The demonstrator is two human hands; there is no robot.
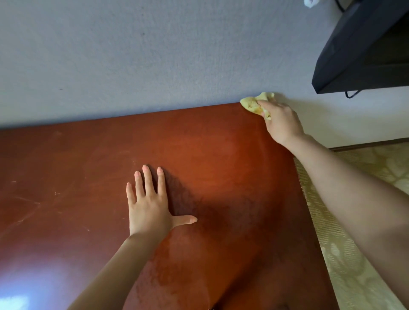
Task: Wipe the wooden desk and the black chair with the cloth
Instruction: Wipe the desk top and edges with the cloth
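while the desk (88,199) runs off the left and bottom edges so its full outline does not show, its far right corner is in plain sight, and that is where the cloth (252,104) sits: a crumpled yellow wad on the corner, where the reddish-brown top meets the pale wall (155,55). part of the cloth is buried under the right hand (281,124), so how much of it there is is hard to judge. up in the top right a black boxy shape (365,44) is cut off by the frame, and what it is cannot be made out; a dark cable (352,94) loops just below it. a small white scrap (311,2) is clipped by the top edge.

now the grip: the right hand's fingers are curled over the cloth, bunching it, the arm stretched long over the desk's right side. the left hand (148,208) lies flat on the desk top, fingers straight and spread, thumb out wide, holding nothing. patterned flooring (354,232) shows past the desk's right edge.
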